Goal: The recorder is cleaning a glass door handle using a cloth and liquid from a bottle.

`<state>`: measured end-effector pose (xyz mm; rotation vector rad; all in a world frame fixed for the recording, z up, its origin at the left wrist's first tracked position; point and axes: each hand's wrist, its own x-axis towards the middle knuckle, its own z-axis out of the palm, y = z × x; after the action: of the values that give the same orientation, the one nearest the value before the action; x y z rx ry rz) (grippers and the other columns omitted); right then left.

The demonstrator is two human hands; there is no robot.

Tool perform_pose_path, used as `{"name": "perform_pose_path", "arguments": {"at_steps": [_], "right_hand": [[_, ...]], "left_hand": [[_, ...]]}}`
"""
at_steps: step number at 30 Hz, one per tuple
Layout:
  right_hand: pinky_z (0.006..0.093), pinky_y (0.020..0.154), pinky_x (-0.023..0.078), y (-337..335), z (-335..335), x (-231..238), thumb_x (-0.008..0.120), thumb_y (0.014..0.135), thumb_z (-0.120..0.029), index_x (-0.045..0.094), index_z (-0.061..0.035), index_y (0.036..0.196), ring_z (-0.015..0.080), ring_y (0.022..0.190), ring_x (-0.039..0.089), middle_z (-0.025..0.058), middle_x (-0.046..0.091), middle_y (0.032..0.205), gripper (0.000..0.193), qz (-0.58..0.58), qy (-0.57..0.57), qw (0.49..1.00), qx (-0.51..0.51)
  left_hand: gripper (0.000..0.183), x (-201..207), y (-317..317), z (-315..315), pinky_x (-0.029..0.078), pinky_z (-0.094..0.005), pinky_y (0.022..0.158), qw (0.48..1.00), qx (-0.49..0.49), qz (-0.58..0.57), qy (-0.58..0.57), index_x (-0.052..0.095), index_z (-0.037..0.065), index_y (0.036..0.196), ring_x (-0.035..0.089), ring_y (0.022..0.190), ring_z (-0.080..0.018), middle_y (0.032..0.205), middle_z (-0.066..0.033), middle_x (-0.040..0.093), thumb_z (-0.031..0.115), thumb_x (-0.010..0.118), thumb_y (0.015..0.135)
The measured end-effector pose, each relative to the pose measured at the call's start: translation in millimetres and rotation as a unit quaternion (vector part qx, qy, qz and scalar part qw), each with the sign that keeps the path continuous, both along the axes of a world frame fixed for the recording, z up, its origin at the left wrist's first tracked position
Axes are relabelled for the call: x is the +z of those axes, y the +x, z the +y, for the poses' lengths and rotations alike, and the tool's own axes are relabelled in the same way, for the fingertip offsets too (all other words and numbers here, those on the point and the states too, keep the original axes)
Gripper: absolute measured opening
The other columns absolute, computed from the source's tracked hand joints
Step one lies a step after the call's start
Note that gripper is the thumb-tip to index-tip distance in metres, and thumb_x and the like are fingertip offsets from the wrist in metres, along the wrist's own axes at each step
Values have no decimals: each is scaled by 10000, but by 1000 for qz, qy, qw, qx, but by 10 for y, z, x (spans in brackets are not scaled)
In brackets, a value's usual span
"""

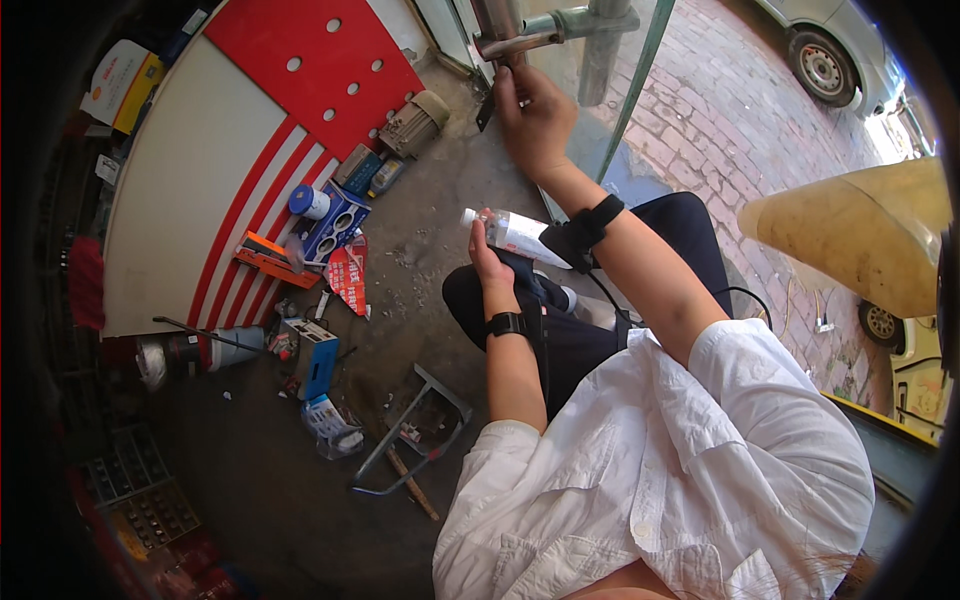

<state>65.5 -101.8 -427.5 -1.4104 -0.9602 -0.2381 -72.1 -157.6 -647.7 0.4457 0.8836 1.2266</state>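
Observation:
My left hand (pixel 488 258), with a dark watch on its wrist, is closed around a clear plastic bottle (pixel 522 238). The bottle lies tilted above my knee, its white cap pointing left, and a pale label covers part of it. Farther off, my right hand (pixel 540 120) reaches up to a shiny metal door handle (pixel 515 45) on a glass door edge. Its fingers are pinched at the handle's lower end. A dark flat piece (pixel 487 110) sticks out below those fingers; its exact kind is hard to make out.
A red and white panel (pixel 235 190) stands on the left, with boxes, a blue-lidded can (pixel 308 202) and a grey motor (pixel 415 124) beside it. On the floor are a metal frame (pixel 420 430) and a wooden stick (pixel 412 485). Outside, a vehicle (pixel 850 50) stands on brick paving.

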Motion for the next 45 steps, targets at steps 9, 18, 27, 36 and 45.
{"name": "perform_pose_path", "arguments": {"at_steps": [9,18,27,36,45], "right_hand": [[317,519,465,12,16,29,668,849,-197,626,-69,735,217,543,624,66,623,648,176,-61,-16,998,-30],[317,518,468,25,65,-33,668,853,-178,635,-62,737,214,535,619,77,619,641,167,-71,22,997,-17],[359,484,431,26,61,4,660,826,-171,579,-96,675,256,535,597,57,594,613,187,-87,13,996,-33],[324,496,448,48,62,-29,663,848,-192,606,-80,705,215,530,611,58,610,633,190,-82,11,996,-26],[385,511,441,47,55,39,656,834,-169,605,-85,719,287,569,600,82,596,645,152,-102,7,995,-19]], "left_hand": [[486,-31,-5,13,427,-388,984,1000,-4,-12,4,593,28,1225,550,1128,-232,1191,-71,592,414,583,930],[523,3,-19,-5,426,-387,985,1000,-1,1,11,578,13,1248,544,1139,-236,1216,-94,580,433,570,938],[522,2,-17,9,435,-391,978,1000,-3,-14,-8,583,23,1247,547,1141,-241,1232,-95,572,437,578,930],[513,24,-19,-10,432,-395,981,1000,0,-9,-7,585,22,1242,545,1145,-246,1223,-90,578,430,572,931],[512,33,11,6,417,-377,995,1000,2,-10,-1,594,8,1224,548,1134,-232,1207,-84,591,428,576,931]]}}
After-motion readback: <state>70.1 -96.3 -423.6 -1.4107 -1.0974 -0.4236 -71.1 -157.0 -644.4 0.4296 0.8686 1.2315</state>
